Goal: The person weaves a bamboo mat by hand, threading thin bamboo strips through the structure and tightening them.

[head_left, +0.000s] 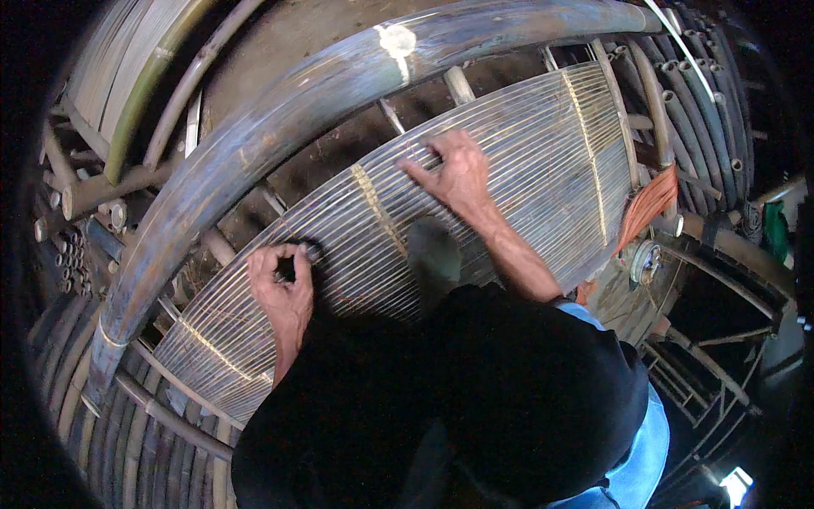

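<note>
A curved panel of thin, closely set bamboo strips spreads beneath both hands. Pale bindings cross the strips. Over the left part of the panel is my left hand, its thumb and fingers curled into a ring. A small dark thing, too unclear to name, shows by its fingertips. My right hand rests farther right, near the panel's far edge. Its fingers are bent and its thumb is spread away from them, with nothing visible between. A blurred grey-green shape covers some strips between my forearms.
Beyond the panel runs a thick dark bamboo pole with a pale node. Bamboo poles are stacked at the right and lower left. An orange cloth hangs by the panel's right end, near a round spool.
</note>
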`<state>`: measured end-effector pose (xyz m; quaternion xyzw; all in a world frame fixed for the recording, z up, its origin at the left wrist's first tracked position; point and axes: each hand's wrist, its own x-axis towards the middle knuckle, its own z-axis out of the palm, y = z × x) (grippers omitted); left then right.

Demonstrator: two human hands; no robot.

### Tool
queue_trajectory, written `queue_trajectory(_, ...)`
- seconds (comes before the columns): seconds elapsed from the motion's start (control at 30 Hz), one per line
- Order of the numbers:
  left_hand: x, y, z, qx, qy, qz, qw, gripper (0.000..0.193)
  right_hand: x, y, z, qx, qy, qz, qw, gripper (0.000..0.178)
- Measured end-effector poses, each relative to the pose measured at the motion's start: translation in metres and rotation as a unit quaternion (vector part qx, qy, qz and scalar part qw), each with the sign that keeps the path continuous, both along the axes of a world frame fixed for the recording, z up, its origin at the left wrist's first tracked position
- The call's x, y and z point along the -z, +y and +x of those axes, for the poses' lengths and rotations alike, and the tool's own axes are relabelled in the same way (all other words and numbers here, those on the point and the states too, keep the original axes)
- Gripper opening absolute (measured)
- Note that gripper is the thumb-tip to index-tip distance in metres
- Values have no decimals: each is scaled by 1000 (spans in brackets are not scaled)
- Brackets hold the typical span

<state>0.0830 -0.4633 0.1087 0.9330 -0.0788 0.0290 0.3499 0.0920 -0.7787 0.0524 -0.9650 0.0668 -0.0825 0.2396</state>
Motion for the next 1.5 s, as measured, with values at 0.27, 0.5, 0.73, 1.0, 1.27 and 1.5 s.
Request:
queue_trajectory(0.27,13,-46,3,81,105,-117,984,10,5,9,-2,24,-23,-26,999,22)
queue_trajectory(0.5,44,-78,-2,201,118,-104,967,28,-3,21,13,10,88,-104,991,27)
queue_trajectory(0.73,59,-114,-7,186,245,-160,938,56,-9,13,25,78,267,160,947,37)
queue_trajectory(1.0,70,-149,11,219,350,-304,858,29,7,12,23,73,196,353,912,29)
queue_trajectory(1.27,-45,-61,45,159,519,-310,780,34,-42,2,19,-108,72,85,988,41)
queue_trajectory(1.5,-120,42,65,26,382,-324,865,25,-90,3,11,-323,276,445,789,35)
